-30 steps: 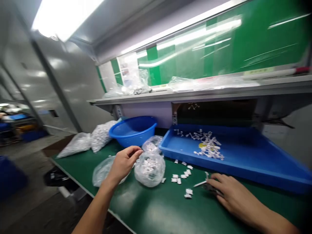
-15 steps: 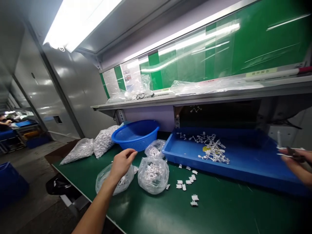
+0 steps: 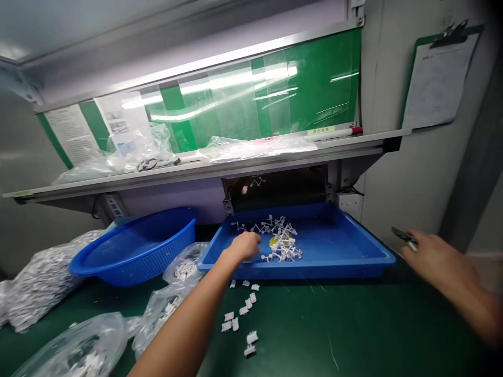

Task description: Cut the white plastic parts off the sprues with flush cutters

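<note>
My left hand [image 3: 245,246] reaches over the front wall of a shallow blue tray [image 3: 338,269]. Its fingers are curled together at the left of a heap of thin white branched plastic pieces [image 3: 285,246]; whether anything is between them is hidden. Off the tray's right end, my right hand [image 3: 436,256] is closed round a small dark-jawed hand tool, seemingly a pair of cutting pliers [image 3: 401,234]. A pale bit shows by its fingers, too small to name. Several small white plastic parts [image 3: 249,303] lie on the green table before the tray.
To the left stand a blue basket [image 3: 137,251], open clear bags of white parts [image 3: 185,268] and a full bag [image 3: 47,277]. A shelf [image 3: 251,159] with plastic film crosses above the tray. A clipboard [image 3: 440,84] hangs on the right wall.
The view has swung right. My left hand has moved from above the bags to the tray. The white branched piece seen at my right hand no longer shows there.
</note>
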A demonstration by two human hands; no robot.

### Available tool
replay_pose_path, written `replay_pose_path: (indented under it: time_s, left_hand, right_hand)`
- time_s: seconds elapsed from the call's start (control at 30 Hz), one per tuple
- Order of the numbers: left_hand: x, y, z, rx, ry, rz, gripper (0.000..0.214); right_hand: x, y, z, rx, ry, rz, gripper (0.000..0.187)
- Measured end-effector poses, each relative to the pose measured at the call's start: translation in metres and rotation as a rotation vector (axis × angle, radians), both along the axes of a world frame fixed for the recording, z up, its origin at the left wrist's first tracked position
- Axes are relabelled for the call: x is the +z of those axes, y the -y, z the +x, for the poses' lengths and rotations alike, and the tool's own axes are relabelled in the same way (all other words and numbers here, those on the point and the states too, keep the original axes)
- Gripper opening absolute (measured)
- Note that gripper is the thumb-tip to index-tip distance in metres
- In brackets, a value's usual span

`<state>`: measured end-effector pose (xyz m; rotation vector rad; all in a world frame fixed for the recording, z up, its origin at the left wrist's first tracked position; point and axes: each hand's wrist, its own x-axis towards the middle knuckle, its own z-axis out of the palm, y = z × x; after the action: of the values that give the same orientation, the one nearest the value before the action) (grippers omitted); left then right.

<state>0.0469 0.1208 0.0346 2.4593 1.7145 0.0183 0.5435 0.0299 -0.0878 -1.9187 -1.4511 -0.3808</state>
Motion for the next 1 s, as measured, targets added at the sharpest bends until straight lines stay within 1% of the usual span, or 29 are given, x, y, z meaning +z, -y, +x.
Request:
replay_pose_path:
  time_s: [0.03, 0.07, 0.1, 0.17, 0.2, 0.23, 0.3, 0.37, 0.4, 0.43, 0.5, 0.57, 0.6, 0.67, 0.77, 0.87, 1.0]
  left_hand:
    - [-0.004, -0.006, 0.010, -0.020, -0.018, -0.065, 0.025]
    - [-0.007, -0.010, 0.018, -0.044, -0.027, -0.119, 0.024]
    - [-0.008, -0.012, 0.023, -0.069, -0.025, -0.153, 0.021]
    - [-0.006, -0.009, 0.027, -0.106, 0.013, -0.148, 0.011]
    - [-0.003, -0.006, 0.027, -0.109, 0.044, -0.114, 0.008]
    - [0.001, 0.000, 0.025, -0.099, 0.082, -0.066, 0.009]
    - [0.011, 0.014, 0.020, -0.049, 0.170, 0.048, 0.018]
    - [0.017, 0.034, 0.015, 0.011, 0.248, 0.138, 0.029]
    - [0.017, 0.045, 0.014, 0.042, 0.289, 0.171, 0.033]
    - [0.015, 0.057, 0.013, 0.070, 0.341, 0.197, 0.036]
    - [0.005, 0.081, 0.014, 0.127, 0.500, 0.225, 0.039]
    - [-0.009, 0.102, 0.019, 0.173, 0.719, 0.212, 0.038]
    - [-0.016, 0.111, 0.022, 0.167, 0.825, 0.181, 0.037]
    - [-0.026, 0.124, 0.029, 0.092, 0.974, 0.096, 0.032]
    - [-0.033, 0.135, 0.039, -0.073, 1.065, -0.008, 0.023]
    - [-0.034, 0.140, 0.044, -0.164, 1.059, -0.026, 0.018]
    - [-0.037, 0.143, 0.045, -0.240, 0.984, 0.042, 0.018]
  right_hand:
    - [0.012, 0.003, -0.017, -0.015, 0.021, -0.077, 0.051]
    - [0.024, 0.005, -0.033, 0.004, 0.035, -0.126, 0.049]
    - [0.035, 0.008, -0.048, 0.020, 0.040, -0.144, 0.047]
    - [0.052, 0.011, -0.073, 0.072, 0.039, -0.121, 0.043]
    - [0.059, 0.013, -0.084, 0.097, 0.035, -0.089, 0.040]
    - [0.065, 0.015, -0.094, 0.128, 0.031, -0.045, 0.038]
    - [0.074, 0.021, -0.116, 0.228, 0.020, 0.055, 0.035]
    - [0.080, 0.032, -0.143, 0.398, 0.005, 0.120, 0.034]
    - [0.083, 0.039, -0.160, 0.500, -0.006, 0.120, 0.035]
    - [0.085, 0.046, -0.177, 0.600, -0.023, 0.098, 0.035]
    - [0.086, 0.062, -0.211, 0.761, -0.076, -0.009, 0.034]
    - [0.084, 0.075, -0.239, 0.846, -0.127, -0.145, 0.027]
    - [0.082, 0.079, -0.248, 0.856, -0.147, -0.201, 0.022]
    - [0.078, 0.083, -0.258, 0.823, -0.168, -0.272, 0.016]
    - [0.073, 0.080, -0.256, 0.727, -0.166, -0.311, 0.013]
    - [0.072, 0.076, -0.249, 0.700, -0.152, -0.317, 0.014]
    - [0.072, 0.076, -0.247, 0.745, -0.151, -0.319, 0.015]
